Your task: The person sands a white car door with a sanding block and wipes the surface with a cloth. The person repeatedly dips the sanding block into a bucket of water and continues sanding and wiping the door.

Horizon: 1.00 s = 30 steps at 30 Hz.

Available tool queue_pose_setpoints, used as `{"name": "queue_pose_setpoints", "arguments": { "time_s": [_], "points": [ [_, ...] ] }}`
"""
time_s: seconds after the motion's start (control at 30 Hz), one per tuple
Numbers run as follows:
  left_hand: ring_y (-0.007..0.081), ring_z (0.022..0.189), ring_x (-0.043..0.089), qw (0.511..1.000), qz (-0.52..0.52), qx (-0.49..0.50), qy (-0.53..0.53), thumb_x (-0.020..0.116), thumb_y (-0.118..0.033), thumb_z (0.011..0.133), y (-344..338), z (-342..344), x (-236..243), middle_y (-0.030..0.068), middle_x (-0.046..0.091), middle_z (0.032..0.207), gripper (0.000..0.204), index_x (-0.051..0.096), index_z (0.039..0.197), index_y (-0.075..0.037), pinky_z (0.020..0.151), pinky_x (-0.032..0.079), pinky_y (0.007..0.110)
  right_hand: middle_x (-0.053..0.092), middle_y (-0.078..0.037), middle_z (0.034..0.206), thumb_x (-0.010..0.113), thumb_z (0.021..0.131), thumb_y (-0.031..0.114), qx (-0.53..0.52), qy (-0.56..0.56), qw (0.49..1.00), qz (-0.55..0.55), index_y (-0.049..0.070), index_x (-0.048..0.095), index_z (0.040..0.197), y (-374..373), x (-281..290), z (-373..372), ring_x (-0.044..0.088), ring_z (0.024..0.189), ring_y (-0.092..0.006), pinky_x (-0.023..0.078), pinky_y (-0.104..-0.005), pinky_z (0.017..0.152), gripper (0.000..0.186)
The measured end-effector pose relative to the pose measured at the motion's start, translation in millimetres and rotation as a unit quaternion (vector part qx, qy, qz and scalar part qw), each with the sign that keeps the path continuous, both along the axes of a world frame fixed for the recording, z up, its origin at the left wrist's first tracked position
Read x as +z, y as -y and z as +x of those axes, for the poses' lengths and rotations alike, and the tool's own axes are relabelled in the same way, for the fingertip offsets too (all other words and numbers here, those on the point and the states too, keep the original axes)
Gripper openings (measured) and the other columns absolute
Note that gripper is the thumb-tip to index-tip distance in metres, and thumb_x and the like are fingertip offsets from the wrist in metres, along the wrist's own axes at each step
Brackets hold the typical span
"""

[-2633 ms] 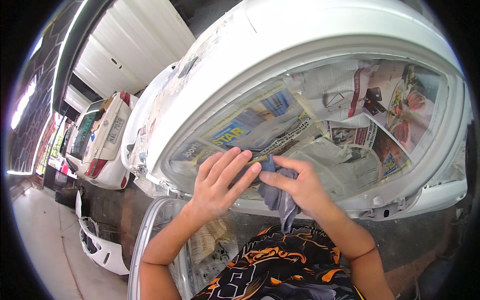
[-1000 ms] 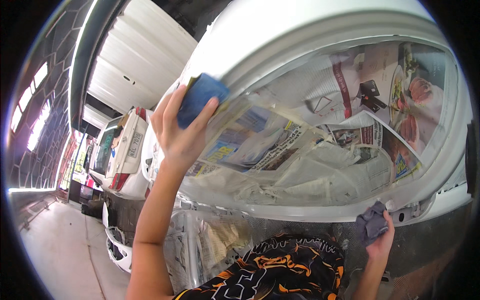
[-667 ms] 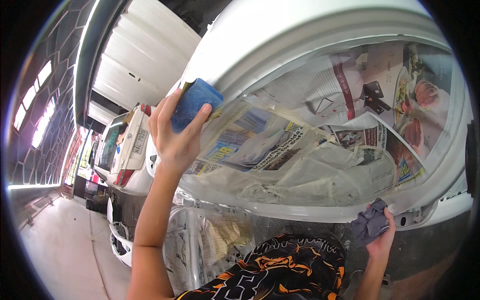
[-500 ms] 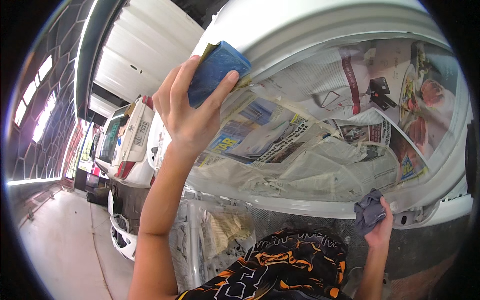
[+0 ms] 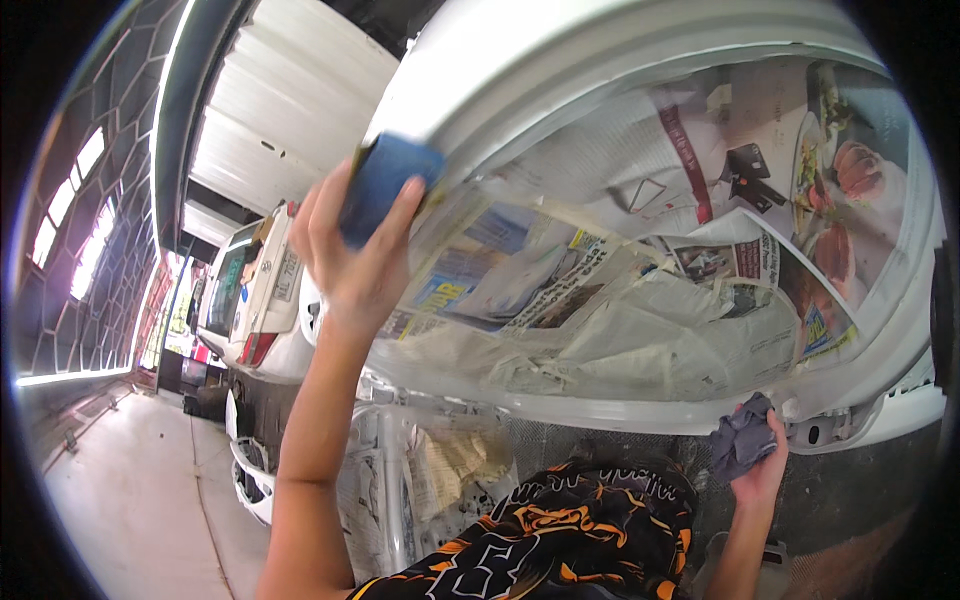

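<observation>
Cloth (image 5: 741, 440): grey, crumpled, clutched in the right hand (image 5: 765, 468), low by the car's edge!
Sanding block (image 5: 394, 188): blue, gripped in the left hand (image 5: 350, 275), up at the white car body (image 5: 540, 45)!
Newspaper sheets (image 5: 545, 280): spread alongside the block.
Background: white sedan (image 5: 268, 305), rear showing.

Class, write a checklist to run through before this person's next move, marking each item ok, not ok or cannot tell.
1. Left hand gripping the blue block: ok.
2. Right hand free: not ok, it holds the grey cloth.
3. Block's underside flat on the white car body: cannot tell, hidden.
4. Newspaper spread across the window area: ok.
5. Cloth apart from the block: ok.
</observation>
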<state>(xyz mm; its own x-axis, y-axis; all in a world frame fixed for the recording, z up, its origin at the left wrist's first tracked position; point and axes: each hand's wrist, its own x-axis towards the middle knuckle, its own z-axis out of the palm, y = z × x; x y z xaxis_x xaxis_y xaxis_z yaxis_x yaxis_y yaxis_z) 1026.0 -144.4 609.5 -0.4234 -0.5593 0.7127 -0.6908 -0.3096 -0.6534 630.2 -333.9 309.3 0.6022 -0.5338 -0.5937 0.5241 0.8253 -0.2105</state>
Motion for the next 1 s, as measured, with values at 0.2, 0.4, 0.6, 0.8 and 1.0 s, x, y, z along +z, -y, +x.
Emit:
{"name": "queue_pose_setpoints", "arguments": {
  "time_s": [0.2,0.4,0.6,0.8,1.0],
  "points": [
    [0.0320,0.114,0.064,0.996,0.040,0.004,-0.079,0.086,-0.006,0.070,-4.8,-2.1,5.4,0.0172,0.064,0.136,0.049,0.083,0.115,-0.024,0.097,0.048,0.040,0.072,-0.013,0.117,0.063,0.101,0.030,0.019,0.035,0.999,-0.020,0.006,0.067,0.124,-1.4,-4.9,-2.2,0.070,0.107,-0.0292,0.056,-0.0493,0.100,0.034],
    [0.0310,0.114,0.066,0.987,0.082,0.007,-0.136,0.085,-0.001,0.074,6.1,-7.3,22.2,0.0177,0.065,0.133,0.050,0.082,0.120,-0.019,0.099,0.051,0.041,0.071,-0.014,0.122,0.057,0.102,0.030,0.033,0.025,0.999,0.003,0.006,0.067,0.125,-6.9,-20.5,3.0,0.068,0.113,-0.0321,0.052,-0.0537,0.106,0.035],
    [0.0321,0.125,0.061,0.948,-0.020,-0.086,-0.306,0.080,0.004,0.081,-39.1,-25.5,41.1,0.0208,0.059,0.141,0.049,0.073,0.129,0.000,0.106,0.050,0.043,0.068,-0.017,0.126,0.054,0.102,0.026,0.005,0.055,0.998,-0.038,0.005,0.061,0.131,-27.8,8.3,18.6,0.066,0.117,-0.0336,0.050,-0.0598,0.108,0.037],
    [0.0345,0.133,0.055,0.842,-0.101,-0.058,-0.527,0.076,-0.002,0.086,-115.3,-63.3,-43.4,0.0234,0.056,0.145,0.051,0.066,0.136,0.004,0.112,0.042,0.044,0.058,-0.016,0.143,0.061,0.099,0.006,-0.082,-0.035,0.929,-0.360,0.001,0.042,0.152,-48.4,82.1,86.8,0.060,0.127,-0.0277,0.046,-0.0494,0.112,0.056],
    [0.0326,0.124,0.061,0.755,-0.053,-0.071,-0.649,0.079,0.000,0.082,-144.1,-102.7,-130.9,0.0215,0.060,0.138,0.051,0.071,0.132,-0.003,0.107,0.047,0.041,0.054,-0.014,0.142,0.074,0.095,0.002,-0.320,-0.003,0.724,-0.611,0.003,0.049,0.150,-32.5,216.0,205.9,0.055,0.126,-0.0229,0.042,-0.0393,0.111,0.061]
  ]
}}
